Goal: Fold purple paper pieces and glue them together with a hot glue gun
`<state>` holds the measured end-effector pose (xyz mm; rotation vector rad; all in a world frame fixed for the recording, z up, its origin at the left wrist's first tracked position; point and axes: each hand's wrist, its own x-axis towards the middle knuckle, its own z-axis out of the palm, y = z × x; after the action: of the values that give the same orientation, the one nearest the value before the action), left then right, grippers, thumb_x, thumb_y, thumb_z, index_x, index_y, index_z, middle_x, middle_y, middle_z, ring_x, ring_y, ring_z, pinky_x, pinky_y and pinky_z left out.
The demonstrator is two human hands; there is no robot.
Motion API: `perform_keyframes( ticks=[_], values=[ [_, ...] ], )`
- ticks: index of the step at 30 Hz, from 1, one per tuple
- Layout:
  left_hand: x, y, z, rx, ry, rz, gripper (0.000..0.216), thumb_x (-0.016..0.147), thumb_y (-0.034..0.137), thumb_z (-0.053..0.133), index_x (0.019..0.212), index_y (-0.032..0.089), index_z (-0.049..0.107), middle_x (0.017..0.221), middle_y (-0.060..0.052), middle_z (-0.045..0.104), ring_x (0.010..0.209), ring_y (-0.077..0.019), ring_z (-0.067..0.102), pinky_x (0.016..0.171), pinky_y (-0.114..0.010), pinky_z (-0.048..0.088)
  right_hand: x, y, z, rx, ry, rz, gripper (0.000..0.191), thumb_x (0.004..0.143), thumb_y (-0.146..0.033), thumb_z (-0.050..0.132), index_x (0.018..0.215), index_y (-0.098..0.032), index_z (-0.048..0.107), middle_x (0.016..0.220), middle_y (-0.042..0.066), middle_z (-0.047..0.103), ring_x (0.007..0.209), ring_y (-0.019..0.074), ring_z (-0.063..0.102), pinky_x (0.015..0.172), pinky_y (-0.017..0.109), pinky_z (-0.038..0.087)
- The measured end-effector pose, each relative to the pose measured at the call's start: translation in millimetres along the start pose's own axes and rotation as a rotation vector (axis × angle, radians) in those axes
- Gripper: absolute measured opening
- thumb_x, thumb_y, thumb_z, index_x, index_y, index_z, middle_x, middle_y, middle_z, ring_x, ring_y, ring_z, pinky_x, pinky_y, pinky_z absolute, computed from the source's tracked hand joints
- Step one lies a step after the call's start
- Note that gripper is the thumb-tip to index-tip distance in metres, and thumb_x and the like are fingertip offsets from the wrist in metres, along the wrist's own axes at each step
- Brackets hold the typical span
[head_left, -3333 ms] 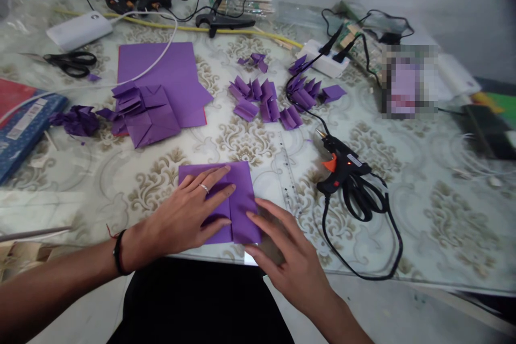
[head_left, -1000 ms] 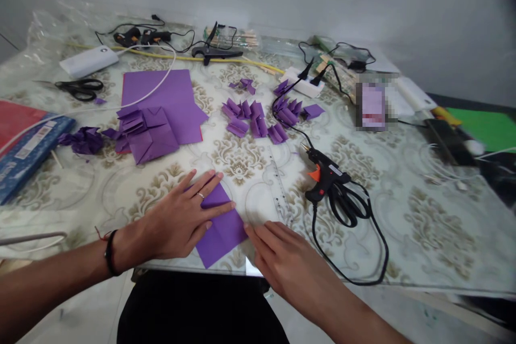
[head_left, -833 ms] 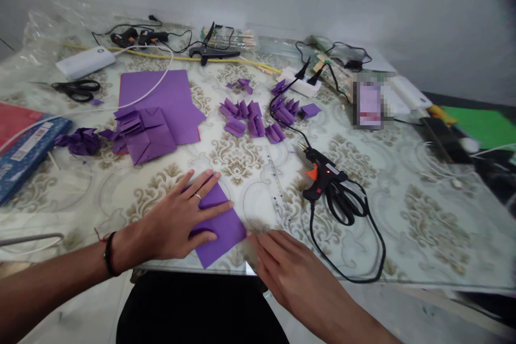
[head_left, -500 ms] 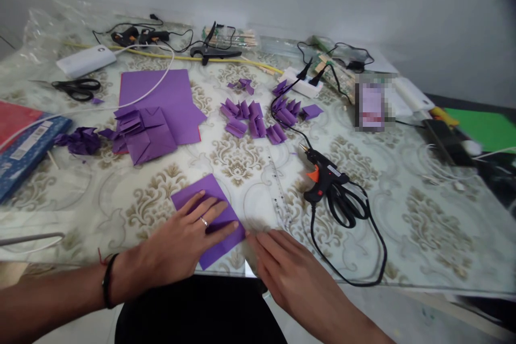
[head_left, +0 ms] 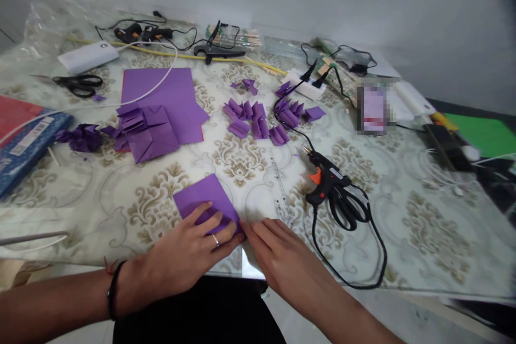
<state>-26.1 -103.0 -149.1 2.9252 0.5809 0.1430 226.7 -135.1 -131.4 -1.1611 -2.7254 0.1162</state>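
A folded purple paper square (head_left: 203, 197) lies near the front edge of the patterned table (head_left: 403, 215). My left hand (head_left: 189, 255) rests flat on its near part, fingers spread, a ring on one finger. My right hand (head_left: 278, 252) lies just right of it, fingertips touching the paper's near right corner beside my left fingertips. Neither hand lifts the paper.
A clear ruler (head_left: 280, 193) lies right of the paper, then a black glue gun (head_left: 324, 177) on black scissors (head_left: 350, 207) with a trailing cord. Folded purple pieces (head_left: 258, 118), purple sheets (head_left: 161, 102), another pair of scissors (head_left: 78, 83), a blue box (head_left: 24, 142) and cables fill the rest.
The purple paper was turned and folded smaller. My left hand slid back toward me, uncovering its far part. My right hand moved left until its fingertips met the paper's corner.
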Motion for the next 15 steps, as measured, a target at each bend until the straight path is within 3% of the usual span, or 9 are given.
perform_keyframes(
  ticks=[15],
  values=[
    [-1.1,-0.1,-2.2,-0.02,0.018,-0.018,0.061,0.1,0.019,0.055,0.161,0.015,0.051,0.156,-0.009,0.063,0.138,-0.0345,0.052,0.122,-0.058,0.036,36.2,14.4,5.3,-0.044,-0.018,-0.035,0.039,0.091,0.004,0.06,0.126,-0.007,0.073,0.096,0.01,0.074,0.089,0.0259,0.068,0.085,0.039,0.061]
  ],
)
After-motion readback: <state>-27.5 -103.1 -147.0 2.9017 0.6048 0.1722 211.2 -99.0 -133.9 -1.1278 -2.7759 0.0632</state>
